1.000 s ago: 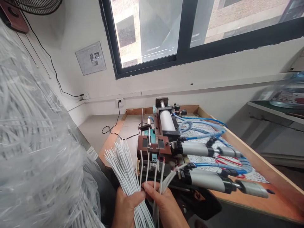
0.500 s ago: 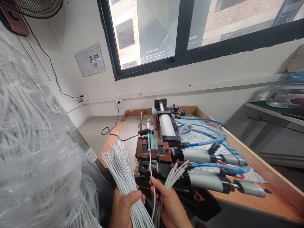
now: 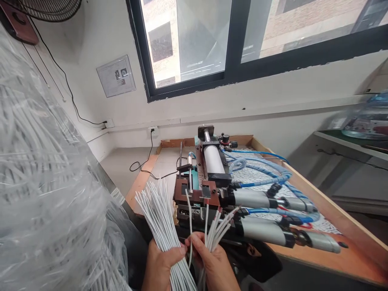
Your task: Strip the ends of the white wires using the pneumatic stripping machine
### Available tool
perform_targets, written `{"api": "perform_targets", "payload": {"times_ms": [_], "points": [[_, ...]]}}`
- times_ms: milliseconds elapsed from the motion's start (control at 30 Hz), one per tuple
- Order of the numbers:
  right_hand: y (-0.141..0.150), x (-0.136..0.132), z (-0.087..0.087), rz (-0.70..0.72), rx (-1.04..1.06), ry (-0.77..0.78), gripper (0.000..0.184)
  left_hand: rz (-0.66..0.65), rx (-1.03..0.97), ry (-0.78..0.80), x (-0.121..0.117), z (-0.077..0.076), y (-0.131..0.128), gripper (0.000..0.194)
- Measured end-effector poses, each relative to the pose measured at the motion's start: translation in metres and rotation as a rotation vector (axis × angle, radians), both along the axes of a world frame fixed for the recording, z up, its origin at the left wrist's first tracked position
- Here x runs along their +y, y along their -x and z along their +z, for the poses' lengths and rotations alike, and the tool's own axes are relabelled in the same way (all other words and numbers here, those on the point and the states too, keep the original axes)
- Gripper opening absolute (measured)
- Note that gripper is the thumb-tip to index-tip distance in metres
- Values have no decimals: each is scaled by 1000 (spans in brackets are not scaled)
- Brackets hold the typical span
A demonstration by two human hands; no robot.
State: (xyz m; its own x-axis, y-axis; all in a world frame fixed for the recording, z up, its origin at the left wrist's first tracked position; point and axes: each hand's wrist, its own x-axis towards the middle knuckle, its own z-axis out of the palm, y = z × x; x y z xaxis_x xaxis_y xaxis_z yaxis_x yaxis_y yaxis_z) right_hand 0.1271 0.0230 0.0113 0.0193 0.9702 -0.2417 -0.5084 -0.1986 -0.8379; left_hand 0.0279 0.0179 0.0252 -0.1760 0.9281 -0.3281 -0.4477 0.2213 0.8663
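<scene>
Btm ctr, we clamp L hand (image 3: pixel 162 260) fingers on bundle (image 3: pixel 162 226), R hand (image 3: pixel 216 260) fingers on bunch (image 3: pixel 218 231), nr machine (image 3: pixel 214 159).

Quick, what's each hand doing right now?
Left hand: closed around a thick bundle of white cables.
Right hand: closed on a smaller bunch of white cables, some with reddish tips.

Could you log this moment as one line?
left hand: grips thick white cable bundle | right hand: holds smaller bunch, some tips reddish | machine: beyond hands
</scene>
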Motion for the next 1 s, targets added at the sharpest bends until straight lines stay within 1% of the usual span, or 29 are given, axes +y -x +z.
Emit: {"api": "perform_targets", "payload": {"times_ms": [133,233,367,600,733,900,1000], "points": [[-4,0,-12,-6,31,99,33,24,2,28,-2,2,6,9],[-6,-1,-15,-2,44,98,34,32,-5,27,-3,3,7,11],[-6,-3,-14,-15,37,79,27,60,-27,36,-4,0,7,15],[-8,5,-16,24,61,165,30,101,-48,32,-4,1,6,18],[-9,10,-17,37,98,205,31,97,-47,19,-2,0,6,20],[-10,9,-12,33,111,201,27,77,-3,30,0,-7,8,23],[-8,9,-8,92,98,184,27,58,32,23,-3,-9,9,22]]}}
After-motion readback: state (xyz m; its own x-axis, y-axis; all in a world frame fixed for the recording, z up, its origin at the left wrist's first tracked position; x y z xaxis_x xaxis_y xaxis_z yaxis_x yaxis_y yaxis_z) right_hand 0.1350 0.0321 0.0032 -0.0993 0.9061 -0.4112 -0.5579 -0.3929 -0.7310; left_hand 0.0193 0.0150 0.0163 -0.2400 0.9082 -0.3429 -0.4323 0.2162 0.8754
